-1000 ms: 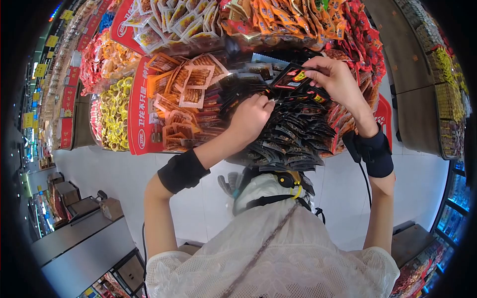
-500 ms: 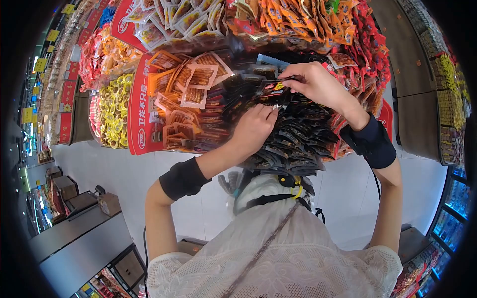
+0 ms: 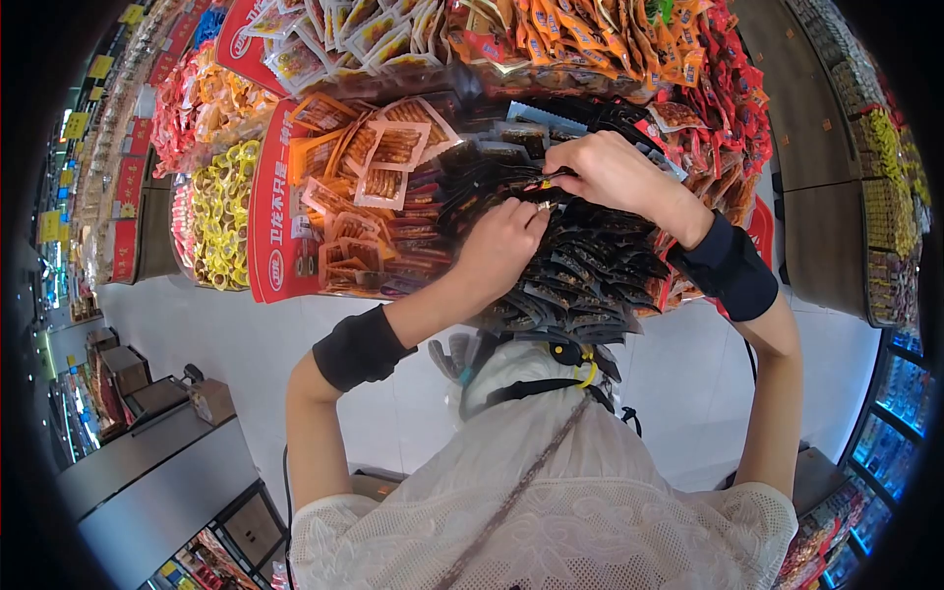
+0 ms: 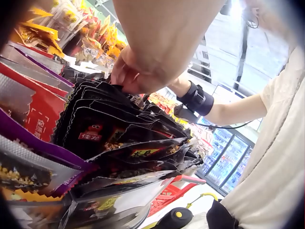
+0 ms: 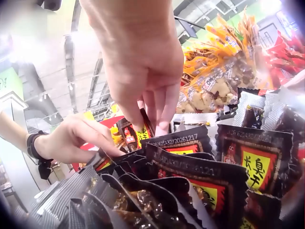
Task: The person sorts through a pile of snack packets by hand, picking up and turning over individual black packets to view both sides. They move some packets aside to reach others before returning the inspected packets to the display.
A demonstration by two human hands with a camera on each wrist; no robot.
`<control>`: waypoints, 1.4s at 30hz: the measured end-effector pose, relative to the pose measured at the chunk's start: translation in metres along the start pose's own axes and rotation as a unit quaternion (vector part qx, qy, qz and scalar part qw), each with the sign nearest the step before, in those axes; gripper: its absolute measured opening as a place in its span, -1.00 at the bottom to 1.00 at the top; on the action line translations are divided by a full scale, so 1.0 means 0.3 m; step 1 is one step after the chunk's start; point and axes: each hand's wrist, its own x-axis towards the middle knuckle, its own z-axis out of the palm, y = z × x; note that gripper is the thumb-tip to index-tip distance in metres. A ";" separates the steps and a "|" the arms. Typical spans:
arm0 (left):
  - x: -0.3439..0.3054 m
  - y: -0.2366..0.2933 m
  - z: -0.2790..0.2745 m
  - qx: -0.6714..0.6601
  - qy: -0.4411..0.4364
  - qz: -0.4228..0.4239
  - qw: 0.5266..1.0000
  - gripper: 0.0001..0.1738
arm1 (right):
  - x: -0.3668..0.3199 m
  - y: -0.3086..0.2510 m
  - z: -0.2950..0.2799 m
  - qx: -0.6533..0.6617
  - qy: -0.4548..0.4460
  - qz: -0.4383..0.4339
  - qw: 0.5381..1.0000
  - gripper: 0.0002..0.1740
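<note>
My right hand pinches a black snack packet with a red and yellow label, held upright at the top of the row. Just to its left, my left hand is down among the black snack packets, fingers bent at their upper edges. In the left wrist view those fingertips grip the corner of a dark packet, mostly hidden by the hand. The right wrist view has both hands close together, with packets standing on edge in front of them.
Orange-wrapped snack packets fill the section to the left, behind a red printed panel. Further back are white packets and orange packets. Red packets lie on the right. Stocked shelves stand beyond the aisle.
My right hand has moved left and slightly down with its packet, which has turned from label-up to nearly edge-on. The left hand has stayed almost in place.
</note>
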 end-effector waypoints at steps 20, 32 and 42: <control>0.006 -0.070 -0.022 -0.146 0.037 -0.025 0.988 -0.75 | 0.012 0.065 -0.073 0.052 0.050 0.130 0.989 -0.86; 0.087 -0.178 -0.008 -0.198 0.035 -0.052 0.978 -0.74 | -0.016 0.054 -0.010 -0.025 -0.026 0.234 0.972 -0.88; 0.085 -0.155 -0.016 -0.176 0.017 -0.080 0.981 -0.75 | -0.068 0.086 -0.073 0.105 0.119 0.193 0.968 -0.89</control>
